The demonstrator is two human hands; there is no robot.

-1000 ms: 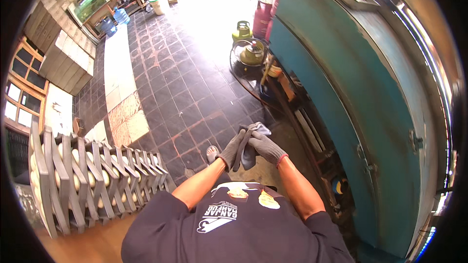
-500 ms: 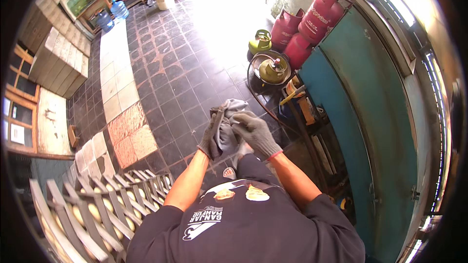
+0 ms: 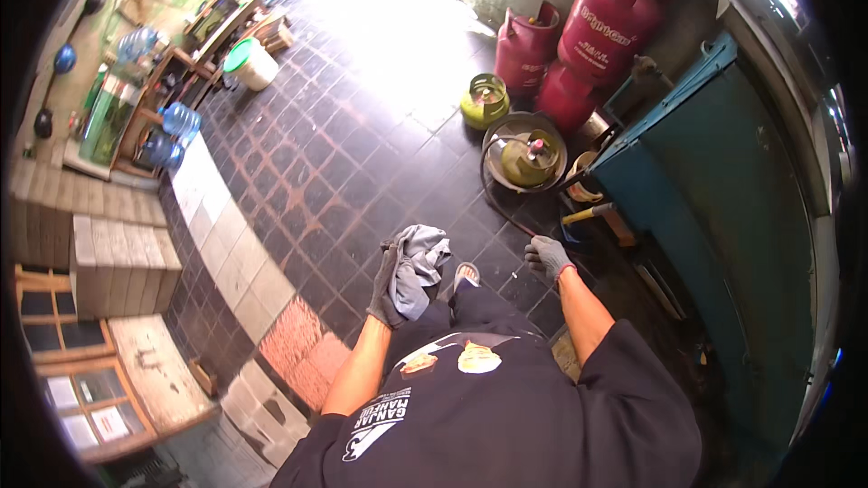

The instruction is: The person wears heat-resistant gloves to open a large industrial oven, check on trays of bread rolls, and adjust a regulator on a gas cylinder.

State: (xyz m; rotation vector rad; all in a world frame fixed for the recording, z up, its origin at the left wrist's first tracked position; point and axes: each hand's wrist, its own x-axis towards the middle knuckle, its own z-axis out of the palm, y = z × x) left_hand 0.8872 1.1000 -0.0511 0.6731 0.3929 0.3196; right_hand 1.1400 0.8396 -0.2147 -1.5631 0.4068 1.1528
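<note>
My left hand [image 3: 389,289], in a dark grey knit glove, is closed on a crumpled grey cloth [image 3: 418,262] in front of my waist. The cloth hangs over the fingers and hides part of them. My right hand [image 3: 548,258], gloved in grey knit, is out to the right and apart from the cloth. Its fingers are loosely curled, with nothing visible in them. Close beyond it in the picture runs a dark hose [image 3: 502,210], which leads up to a green gas cylinder [image 3: 530,163] standing in a round metal basin [image 3: 495,152]; I see no grip on the hose.
Another green cylinder [image 3: 485,103] and several red gas cylinders [image 3: 608,23] stand by the far right wall. A teal metal cabinet [image 3: 723,217] borders my right side. A yellow-handled tool [image 3: 588,214] leans beside it. Far left are blue water jugs [image 3: 181,122] and a lidded bucket [image 3: 251,65].
My right hand has left the cloth and moved out to the right. The left hand still holds the cloth. The view has shifted, and the metal rack at lower left is out of sight.
</note>
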